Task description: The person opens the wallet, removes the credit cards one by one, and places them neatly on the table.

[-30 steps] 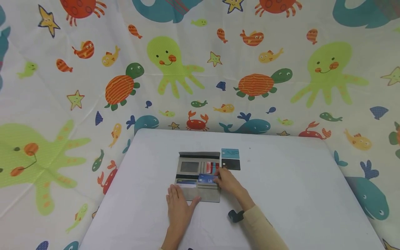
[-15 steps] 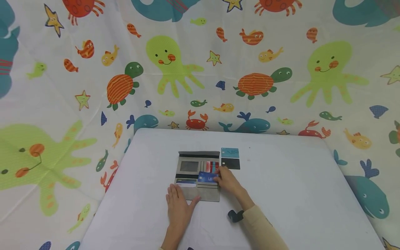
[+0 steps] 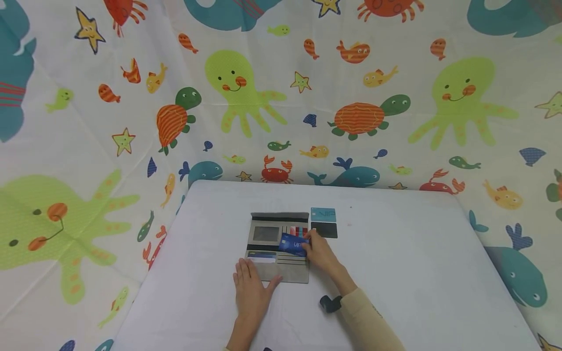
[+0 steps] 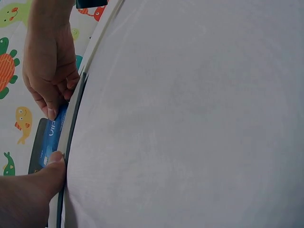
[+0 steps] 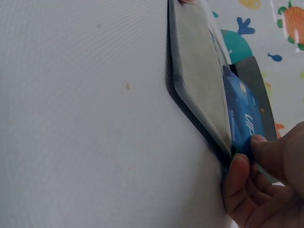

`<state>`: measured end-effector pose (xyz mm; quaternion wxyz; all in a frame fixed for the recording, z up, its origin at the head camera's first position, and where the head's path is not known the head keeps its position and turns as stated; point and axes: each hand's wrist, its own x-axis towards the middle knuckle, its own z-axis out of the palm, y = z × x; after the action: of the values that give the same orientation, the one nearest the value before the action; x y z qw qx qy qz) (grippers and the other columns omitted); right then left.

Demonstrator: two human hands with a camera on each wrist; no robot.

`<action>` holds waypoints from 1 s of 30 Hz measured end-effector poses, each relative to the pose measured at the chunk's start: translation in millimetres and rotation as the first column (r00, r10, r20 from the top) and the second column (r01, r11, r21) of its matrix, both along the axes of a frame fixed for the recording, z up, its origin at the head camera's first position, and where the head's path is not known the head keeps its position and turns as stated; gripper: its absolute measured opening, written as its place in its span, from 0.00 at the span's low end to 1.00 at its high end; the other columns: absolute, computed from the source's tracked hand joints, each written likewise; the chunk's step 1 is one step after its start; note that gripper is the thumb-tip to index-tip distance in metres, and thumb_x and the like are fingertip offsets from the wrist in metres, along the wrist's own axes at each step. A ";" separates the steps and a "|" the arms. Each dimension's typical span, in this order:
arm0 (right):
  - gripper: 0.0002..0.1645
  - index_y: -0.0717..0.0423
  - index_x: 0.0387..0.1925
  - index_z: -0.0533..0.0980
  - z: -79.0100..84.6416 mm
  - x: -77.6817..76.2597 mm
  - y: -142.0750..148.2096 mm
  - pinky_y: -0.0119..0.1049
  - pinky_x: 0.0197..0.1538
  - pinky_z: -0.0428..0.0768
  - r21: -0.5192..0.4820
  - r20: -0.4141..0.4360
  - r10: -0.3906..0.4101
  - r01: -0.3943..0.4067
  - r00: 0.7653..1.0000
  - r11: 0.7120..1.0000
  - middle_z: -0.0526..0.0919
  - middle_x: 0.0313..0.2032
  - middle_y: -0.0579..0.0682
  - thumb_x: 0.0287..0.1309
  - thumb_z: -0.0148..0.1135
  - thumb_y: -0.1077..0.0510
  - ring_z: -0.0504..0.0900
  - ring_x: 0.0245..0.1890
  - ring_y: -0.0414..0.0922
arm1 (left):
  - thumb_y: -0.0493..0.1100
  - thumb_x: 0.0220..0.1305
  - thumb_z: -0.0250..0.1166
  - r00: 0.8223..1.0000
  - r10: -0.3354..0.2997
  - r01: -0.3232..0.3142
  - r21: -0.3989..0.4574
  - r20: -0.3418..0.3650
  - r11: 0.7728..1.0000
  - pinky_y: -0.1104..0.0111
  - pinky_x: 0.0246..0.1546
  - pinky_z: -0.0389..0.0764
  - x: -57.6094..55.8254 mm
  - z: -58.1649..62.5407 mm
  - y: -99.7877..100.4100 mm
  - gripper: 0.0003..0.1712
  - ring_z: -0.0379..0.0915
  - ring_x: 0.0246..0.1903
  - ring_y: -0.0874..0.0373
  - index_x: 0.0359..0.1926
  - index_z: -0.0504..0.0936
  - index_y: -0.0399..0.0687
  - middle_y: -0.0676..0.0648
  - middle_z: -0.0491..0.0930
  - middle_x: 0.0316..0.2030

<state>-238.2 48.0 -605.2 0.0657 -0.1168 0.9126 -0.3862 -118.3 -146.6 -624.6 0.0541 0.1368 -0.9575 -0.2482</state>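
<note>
There before you, beyond the white table (image 3: 404, 253), the sea-print backdrop (image 3: 296, 111) bursts with orange-shelled turtles (image 3: 359, 119), smiling green octopuses (image 3: 230, 73) and blue whales (image 3: 356, 177)!

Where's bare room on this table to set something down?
Bare tabletop lies right of the teal card, black card and right hand; another patch lies left of the wallet and left hand. The wallet is crowded by both hands and a blue card.

A blue VIP card (image 3: 291, 244) slants over the open wallet (image 3: 293, 274).

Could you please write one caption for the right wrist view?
Right hand pinching a blue VIP card over an open grey wallet.
</note>
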 end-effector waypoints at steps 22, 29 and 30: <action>0.27 0.58 0.59 0.72 -4.3 -1.3 8.6 0.29 0.35 0.75 -0.134 0.052 -0.086 0.093 0.995 0.987 0.79 0.34 0.50 0.58 0.70 0.61 0.75 0.33 0.42 | 0.70 0.54 0.70 1.000 0.016 -0.016 0.014 0.000 1.000 0.40 0.75 0.52 -4.6 -0.6 7.4 0.65 0.46 0.76 0.31 0.73 0.56 0.24 0.25 0.52 0.75; 0.23 0.63 0.55 0.76 -1.9 -1.9 15.1 0.28 0.31 0.79 -0.207 0.094 -0.154 0.171 0.984 0.963 0.82 0.36 0.54 0.60 0.69 0.61 0.77 0.32 0.42 | 0.71 0.55 0.68 1.000 0.013 -0.013 0.002 0.000 1.000 0.40 0.75 0.51 -6.2 -1.9 8.6 0.66 0.45 0.77 0.31 0.73 0.55 0.23 0.24 0.51 0.75; 0.21 0.65 0.53 0.76 -1.1 -2.0 16.2 0.29 0.31 0.79 -0.211 0.099 -0.159 0.177 0.982 0.961 0.82 0.36 0.55 0.61 0.68 0.61 0.78 0.32 0.42 | 0.71 0.55 0.68 1.000 0.012 -0.012 -0.001 -0.002 1.000 0.40 0.75 0.51 -6.5 -2.1 8.7 0.66 0.44 0.77 0.31 0.73 0.55 0.23 0.24 0.51 0.74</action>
<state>-240.3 64.2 -606.3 0.0564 -0.0298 0.8676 -0.4931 -124.9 -137.8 -626.7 0.0565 0.1423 -0.9567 -0.2477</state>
